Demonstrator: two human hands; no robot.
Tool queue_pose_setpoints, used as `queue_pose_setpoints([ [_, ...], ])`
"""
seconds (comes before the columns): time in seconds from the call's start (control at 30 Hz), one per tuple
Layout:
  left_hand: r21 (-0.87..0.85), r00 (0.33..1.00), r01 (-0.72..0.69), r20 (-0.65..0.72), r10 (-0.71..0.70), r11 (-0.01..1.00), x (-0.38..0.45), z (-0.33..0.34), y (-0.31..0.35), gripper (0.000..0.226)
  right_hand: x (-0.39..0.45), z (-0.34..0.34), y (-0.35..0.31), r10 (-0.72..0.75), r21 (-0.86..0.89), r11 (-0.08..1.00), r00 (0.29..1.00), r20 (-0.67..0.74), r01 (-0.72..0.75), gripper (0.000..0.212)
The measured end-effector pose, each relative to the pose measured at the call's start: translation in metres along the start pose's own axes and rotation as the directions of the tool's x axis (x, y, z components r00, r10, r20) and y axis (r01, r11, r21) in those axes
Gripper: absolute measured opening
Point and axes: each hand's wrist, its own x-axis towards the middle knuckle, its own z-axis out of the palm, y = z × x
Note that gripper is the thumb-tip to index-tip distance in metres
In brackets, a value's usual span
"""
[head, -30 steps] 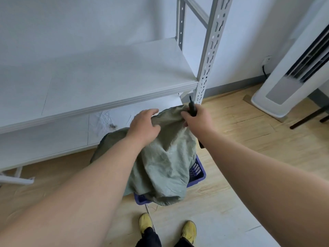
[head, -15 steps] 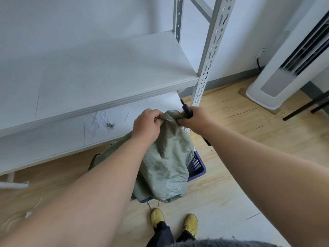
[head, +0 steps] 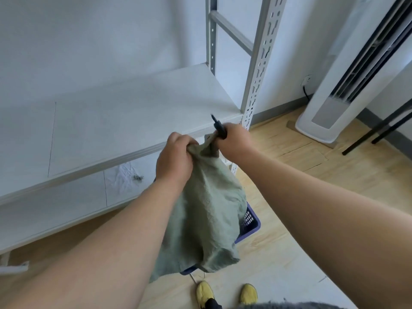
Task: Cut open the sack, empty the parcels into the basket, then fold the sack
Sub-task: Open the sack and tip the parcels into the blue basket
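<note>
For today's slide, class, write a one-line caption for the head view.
Both hands, left and right, bunch the green sack above the blue basket; the right also holds a black tool.

A storeroom: bare metal shelving point(head: 256, 70), wood floor point(head: 312, 175), standing air conditioner point(head: 347, 90).

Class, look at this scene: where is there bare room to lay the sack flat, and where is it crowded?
Bare: the upper shelf, from the wall to the slotted post. Also the floor between post and tall white unit. Crowded: over the blue basket, where the sack hangs from both hands, left, right.
</note>
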Motion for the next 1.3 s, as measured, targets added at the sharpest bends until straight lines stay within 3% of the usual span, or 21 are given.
queue_pose_setpoints([
  [0.1, -0.064, 0.991, -0.064, -0.125, 0.055, 0.996, -0.007, -0.007, -0.007, 0.038, -0.003, -0.003, -0.007, -0.008, 0.089, 0.996, 0.992, -0.129, 0.020, 0.006],
  [0.13, -0.055, 0.991, -0.086, -0.103, 0.080, 0.995, -0.008, -0.007, -0.008, 0.038, -0.006, -0.002, -0.010, -0.037, 0.141, 0.988, 0.988, -0.149, 0.058, 0.009],
  [0.2, 0.010, 0.999, -0.037, 0.027, 0.036, 0.999, -0.009, -0.005, -0.010, 0.037, -0.008, 0.002, -0.008, -0.044, 0.116, 0.992, 0.999, -0.009, 0.045, 0.015],
  [0.27, 0.036, 0.998, 0.043, 0.039, -0.045, 0.998, -0.009, -0.006, -0.014, 0.037, -0.009, 0.004, 0.003, 0.065, 0.028, 0.997, 0.978, 0.200, -0.072, 0.015],
  [0.33, -0.017, 1.000, 0.010, 0.023, -0.010, 1.000, -0.009, -0.010, -0.019, 0.038, -0.009, 0.000, 0.008, 0.098, 0.076, 0.991, 0.982, 0.159, -0.111, 0.012],
  [0.4, -0.100, 0.980, -0.014, 0.194, 0.033, 0.995, -0.014, -0.011, -0.016, 0.048, -0.009, -0.004, 0.003, 0.044, 0.203, 0.977, 0.996, 0.082, -0.060, 0.017],
  [0.5, -0.272, 0.866, 0.249, 0.492, -0.088, 0.929, -0.019, -0.014, -0.005, 0.082, -0.012, -0.005, -0.010, -0.004, 0.288, 0.957, 0.993, 0.120, -0.031, 0.029],
  [0.57, -0.288, 0.840, 0.314, 0.529, -0.123, 0.905, -0.017, -0.018, 0.000, 0.069, -0.014, -0.003, -0.012, -0.038, 0.316, 0.949, 0.996, 0.085, 0.010, 0.034],
  [0.67, -0.194, 0.929, 0.266, 0.312, -0.198, 0.944, -0.012, -0.024, 0.001, 0.020, -0.016, 0.000, -0.004, 0.000, 0.399, 0.917, 0.999, -0.052, 0.021, 0.026],
  [0.73, -0.286, 0.942, 0.327, 0.179, -0.285, 0.901, -0.009, -0.029, -0.002, 0.018, -0.015, 0.002, 0.009, 0.130, 0.478, 0.874, 0.990, -0.054, -0.088, 0.026],
  [0.77, -0.335, 0.936, 0.349, 0.166, -0.310, 0.875, -0.009, -0.031, -0.005, 0.018, -0.015, 0.004, 0.017, 0.166, 0.487, 0.860, 0.986, 0.023, -0.156, 0.027],
  [0.87, -0.356, 0.913, 0.361, 0.324, -0.248, 0.862, -0.014, -0.031, -0.007, 0.014, -0.021, 0.015, 0.033, 0.125, 0.428, 0.872, 0.953, 0.276, -0.238, 0.025],
  [0.93, -0.348, 0.892, 0.339, 0.413, -0.182, 0.874, -0.020, -0.028, -0.003, 0.010, -0.025, 0.019, 0.035, 0.127, 0.402, 0.879, 0.939, 0.319, -0.256, 0.014],
  [1.07, -0.370, 0.920, 0.309, 0.350, -0.177, 0.876, -0.023, -0.025, 0.002, 0.011, -0.016, 0.017, 0.041, 0.165, 0.289, 0.921, 0.934, 0.317, -0.261, 0.009],
  [1.17, -0.066, 0.935, 0.176, 0.322, -0.146, 0.982, -0.023, -0.029, 0.003, 0.020, -0.009, 0.016, 0.031, 0.163, 0.296, 0.935, 0.979, 0.125, -0.193, 0.009],
  [1.23, 0.104, 0.995, 0.066, 0.068, -0.074, 0.992, -0.022, -0.031, 0.008, 0.015, -0.011, 0.015, 0.021, 0.123, 0.370, 0.922, 0.992, 0.011, -0.118, 0.009],
  [1.3, 0.079, 0.988, 0.081, -0.137, -0.070, 0.994, -0.021, -0.033, 0.010, 0.013, -0.012, 0.014, 0.018, 0.069, 0.431, 0.898, 0.996, 0.054, -0.085, 0.003],
])
